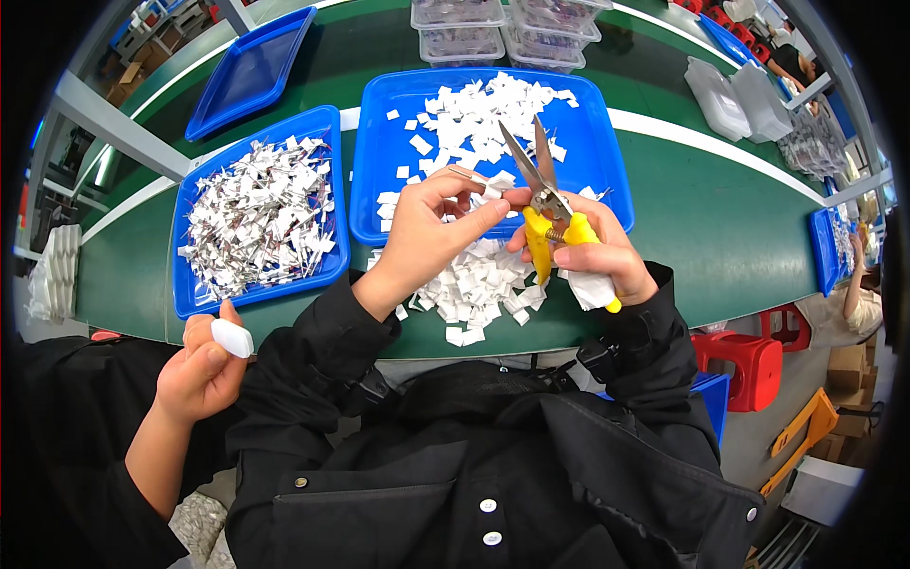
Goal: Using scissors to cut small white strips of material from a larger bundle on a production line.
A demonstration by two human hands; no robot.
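Observation:
My left hand [427,232] pinches a small white square piece [499,182] between thumb and fingers. Closed around yellow-handled spring scissors [542,194], my right hand [611,254] holds their blades apart and pointing away from me. The fingertips of both hands are close together, just left of the scissors' pivot. Under and beyond them lies a wide blue tray [365,161] with many white square pieces [493,106]. More white pieces [471,284] are heaped on the green table between my forearms.
At the left, another blue tray [334,190] holds a pile of white tabs with thin wires. A co-worker's hand [201,375] holds a white object [231,338] beside my left sleeve. Stacked clear boxes [462,45] stand at the back; red stools [749,370] are at the right.

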